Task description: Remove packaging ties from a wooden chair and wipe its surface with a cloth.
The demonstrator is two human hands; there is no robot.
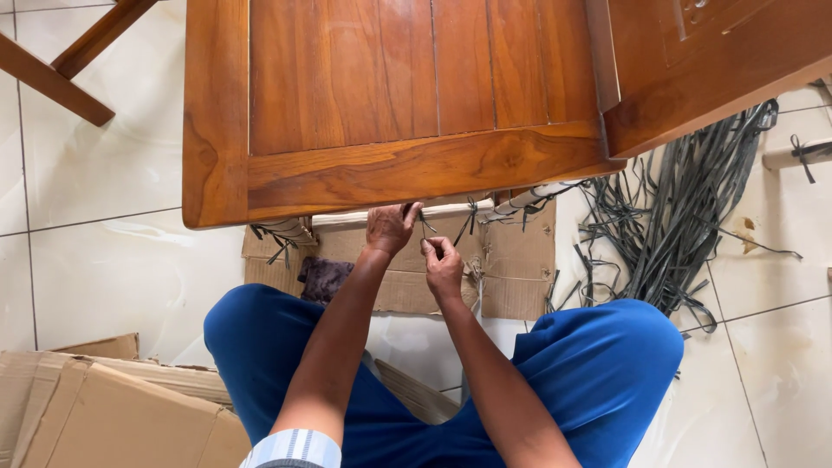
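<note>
Left hand [389, 228] is up right under the front edge of the wooden table [364, 173], fingers curled and pinched onto a thin dark strap [426, 227] that runs down from the padded rail just below the tabletop. Right hand [444, 267] sits a bit lower and just beside it, fingers closed on the lower end of that same strap, so the strap is stretched between the two hands. You can't really make out a knot, the strap's too thin and partly hidden by the fingers.

Along that rail there's pale wrapping [407, 215] with a few more dark ties hanging off it, one just right of the hands. Under the table, flat cardboard [511, 260] is spread on the white tile floor [104, 260], and a dark rag [324, 277] lies on it, near the left forearm. Off to the right there's a big loose pile of dark straps [685, 217] on the floor, well apart from the hands. More folded cardboard [95, 407] sits at the lower left. The person's in blue trousers [607, 373], knees spread either side of the arms.
</note>
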